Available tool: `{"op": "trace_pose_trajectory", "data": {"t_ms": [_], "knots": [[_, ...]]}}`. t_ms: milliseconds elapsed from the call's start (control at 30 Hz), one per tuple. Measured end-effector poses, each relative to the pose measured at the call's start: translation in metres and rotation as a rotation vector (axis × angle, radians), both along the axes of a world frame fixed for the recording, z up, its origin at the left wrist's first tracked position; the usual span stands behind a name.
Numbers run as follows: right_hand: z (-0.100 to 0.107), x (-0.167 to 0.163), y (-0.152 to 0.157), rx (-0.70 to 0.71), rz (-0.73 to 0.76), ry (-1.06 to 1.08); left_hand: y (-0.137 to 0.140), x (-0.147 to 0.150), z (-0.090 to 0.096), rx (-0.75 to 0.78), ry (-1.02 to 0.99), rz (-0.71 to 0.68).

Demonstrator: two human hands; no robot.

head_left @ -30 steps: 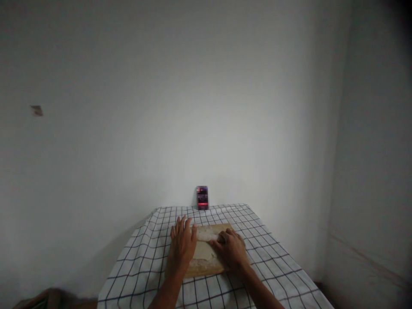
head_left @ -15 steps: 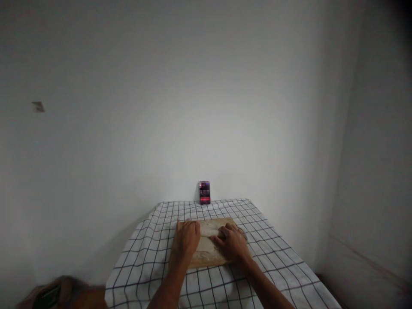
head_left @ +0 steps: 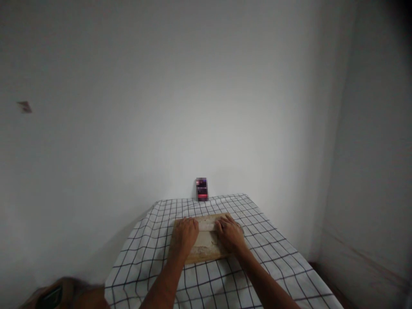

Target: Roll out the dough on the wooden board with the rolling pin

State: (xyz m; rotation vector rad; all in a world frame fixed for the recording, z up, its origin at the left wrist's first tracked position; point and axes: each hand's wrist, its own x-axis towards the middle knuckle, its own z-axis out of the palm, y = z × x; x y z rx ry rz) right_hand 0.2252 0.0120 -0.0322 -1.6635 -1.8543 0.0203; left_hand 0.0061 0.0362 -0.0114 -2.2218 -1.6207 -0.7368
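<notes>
On the cloth lies a wooden board (head_left: 207,257) with a pale, flat sheet of dough (head_left: 205,239) on it. Across its far part runs a pale cylinder, apparently a rolling pin (head_left: 206,225), seen only between my hands. My left hand (head_left: 187,234) curls over the left end, fingers bent down. My right hand (head_left: 230,234) is curled over the right end in the same way. Both ends of the pin are covered by my hands. Beside my right hand, a thin rounded edge of something I cannot make out shows at the board's right side.
A white cloth with dark check lines (head_left: 141,257) covers the table. At the far edge a phone-like object (head_left: 202,189), blurred, leans against the white wall (head_left: 206,107). Lower left, a brown object (head_left: 61,294) stands beside the table. Another wall (head_left: 370,193) rises at the right.
Both hands have shifted slightly forward on the board, the right one more, and its fingers lie more squarely over the pin. The whole view has turned a little to the right.
</notes>
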Motion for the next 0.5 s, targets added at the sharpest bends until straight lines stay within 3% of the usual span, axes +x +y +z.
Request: {"op": "trace_pose_trajectory", "data": {"t_ms": [300,500], "knots": [[0.01,-0.008,-0.011,-0.068,-0.047,-0.074,-0.01,-0.004,-0.006,0.007,0.125,0.07],[0.007,-0.011,-0.01,-0.087,-0.07,-0.029,-0.01,-0.011,-0.01,0.02,0.185,0.013]]}}
